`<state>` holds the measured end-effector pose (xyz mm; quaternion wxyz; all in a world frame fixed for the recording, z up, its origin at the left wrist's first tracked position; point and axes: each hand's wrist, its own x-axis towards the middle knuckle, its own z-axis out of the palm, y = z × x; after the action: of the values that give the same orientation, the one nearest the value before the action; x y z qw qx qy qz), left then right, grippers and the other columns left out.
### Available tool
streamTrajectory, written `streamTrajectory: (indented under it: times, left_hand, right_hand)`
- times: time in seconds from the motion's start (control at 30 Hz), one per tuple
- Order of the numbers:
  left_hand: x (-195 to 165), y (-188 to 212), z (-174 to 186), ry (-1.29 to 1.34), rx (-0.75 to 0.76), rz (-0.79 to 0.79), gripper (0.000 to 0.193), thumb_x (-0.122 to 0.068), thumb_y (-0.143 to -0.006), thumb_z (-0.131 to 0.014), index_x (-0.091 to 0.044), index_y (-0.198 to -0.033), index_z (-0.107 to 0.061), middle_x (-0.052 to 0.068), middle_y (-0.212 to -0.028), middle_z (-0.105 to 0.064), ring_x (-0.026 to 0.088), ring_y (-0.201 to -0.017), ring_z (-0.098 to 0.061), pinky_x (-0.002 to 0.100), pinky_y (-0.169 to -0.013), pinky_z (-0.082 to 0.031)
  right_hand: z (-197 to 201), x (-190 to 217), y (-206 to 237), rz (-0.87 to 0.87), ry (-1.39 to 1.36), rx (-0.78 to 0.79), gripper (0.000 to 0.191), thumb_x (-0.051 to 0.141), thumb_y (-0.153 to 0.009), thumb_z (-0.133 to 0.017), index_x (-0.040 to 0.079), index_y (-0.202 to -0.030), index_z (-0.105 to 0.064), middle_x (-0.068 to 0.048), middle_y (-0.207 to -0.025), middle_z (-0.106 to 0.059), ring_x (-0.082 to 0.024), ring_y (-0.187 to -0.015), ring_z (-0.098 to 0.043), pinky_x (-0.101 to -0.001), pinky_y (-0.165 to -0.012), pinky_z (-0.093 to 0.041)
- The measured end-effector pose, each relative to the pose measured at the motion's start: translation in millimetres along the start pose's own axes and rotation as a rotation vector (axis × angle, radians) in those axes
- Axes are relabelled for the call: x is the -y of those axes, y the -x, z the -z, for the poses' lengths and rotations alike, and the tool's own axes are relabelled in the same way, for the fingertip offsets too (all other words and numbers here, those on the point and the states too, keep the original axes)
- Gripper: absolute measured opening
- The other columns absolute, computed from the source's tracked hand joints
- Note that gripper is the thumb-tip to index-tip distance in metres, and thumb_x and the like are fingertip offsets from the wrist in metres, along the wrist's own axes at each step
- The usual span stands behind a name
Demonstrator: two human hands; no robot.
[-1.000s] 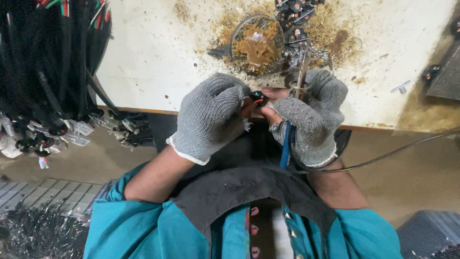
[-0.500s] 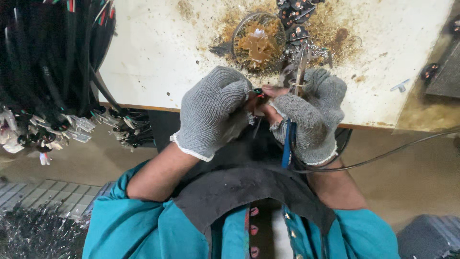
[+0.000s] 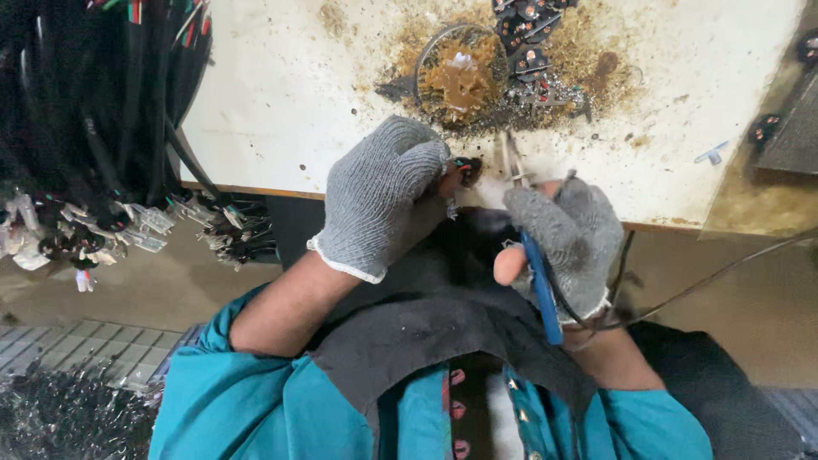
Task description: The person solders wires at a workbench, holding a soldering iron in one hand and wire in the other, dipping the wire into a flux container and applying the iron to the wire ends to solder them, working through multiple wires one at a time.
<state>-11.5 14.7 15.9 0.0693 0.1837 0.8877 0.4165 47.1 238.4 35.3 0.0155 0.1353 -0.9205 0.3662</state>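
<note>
Both of our hands are gloved in grey knit and meet at the near edge of the white surface (image 3: 281, 102). Left hand (image 3: 383, 200) is clenched around a small black connector piece (image 3: 466, 170), whose tip with a red spot shows just past the fingers. Right hand (image 3: 567, 243) grips a soldering iron with a blue handle (image 3: 539, 285); its metal tip (image 3: 511, 162) points up toward the connector, near but we cannot tell if touching.

Progress, as judged: one piece is in work now. A cluster of similar black round parts (image 3: 528, 34) lies at the far side of the surface, beside a brown-stained wire stand (image 3: 460, 72); whether these are finished or waiting cannot be told. A large bundle of black cables (image 3: 94, 111) hangs at left, its ends (image 3: 94, 238) carrying pale plugs, so a good deal seems left.

Packages, labels, signs: none visible. Only small whitish tags or plugs at the cable ends, too small to read.
</note>
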Motion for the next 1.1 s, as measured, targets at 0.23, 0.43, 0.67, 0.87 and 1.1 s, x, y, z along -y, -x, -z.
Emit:
streamTrajectory:
  times: [0.23, 0.43, 0.67, 0.87, 1.1]
  left_hand:
    - [5, -1, 2, 0.072, 0.005, -0.036, 0.023, -0.011, -0.082, -0.080, -0.011, -0.097, -0.063, 0.009, -0.103, -0.064, 0.033, -0.094, -0.066, 0.042, -0.078, -0.054]
    - [7, -1, 3, 0.078, 0.005, -0.038, 0.023, -0.011, -0.081, -0.080, -0.012, -0.095, -0.062, 0.009, -0.103, -0.064, 0.032, -0.093, -0.067, 0.041, -0.078, -0.055]
    - [9, 0, -1, 0.049, -0.008, -0.025, 0.022, -0.013, -0.081, -0.082, -0.013, -0.090, -0.062, 0.007, -0.101, -0.065, 0.030, -0.090, -0.068, 0.040, -0.074, -0.054]
    - [9, -2, 1, 0.066, -0.012, -0.070, 0.024, -0.013, -0.080, -0.082, -0.011, -0.094, -0.062, 0.008, -0.103, -0.065, 0.031, -0.093, -0.067, 0.040, -0.076, -0.055]
    - [11, 0, 3, 0.058, -0.009, -0.067, 0.025, -0.012, -0.080, -0.082, -0.011, -0.094, -0.062, 0.008, -0.102, -0.065, 0.031, -0.093, -0.067, 0.040, -0.076, -0.055]
  right_hand:
    - [-21, -41, 34, 0.161, -0.104, 0.063, 0.021, 0.031, -0.091, -0.083, 0.014, -0.100, -0.075, -0.005, -0.080, -0.066, -0.029, -0.074, -0.063, -0.0430, -0.067, -0.047]
    - [-22, -39, 30, 0.142, 0.133, 0.150, 0.027, 0.027, -0.070, -0.083, 0.014, -0.093, -0.079, -0.007, -0.069, -0.064, -0.032, -0.061, -0.060, -0.0467, -0.057, -0.044]
    - [-30, -23, 17, -0.809, -0.476, 0.464, 0.035, 0.033, -0.089, -0.074, 0.011, -0.062, -0.072, -0.001, -0.054, -0.069, -0.019, -0.047, -0.068, -0.0359, -0.046, -0.053]
    - [-25, -25, 15, -0.506, -0.095, 0.454, 0.032, 0.032, -0.086, -0.078, 0.010, -0.062, -0.074, -0.005, -0.051, -0.063, -0.021, -0.044, -0.061, -0.0370, -0.046, -0.045]
    - [-33, -17, 21, -0.982, -0.470, 0.405, 0.036, 0.025, -0.086, -0.079, 0.002, -0.061, -0.071, -0.007, -0.055, -0.070, -0.019, -0.050, -0.073, -0.0347, -0.046, -0.056]
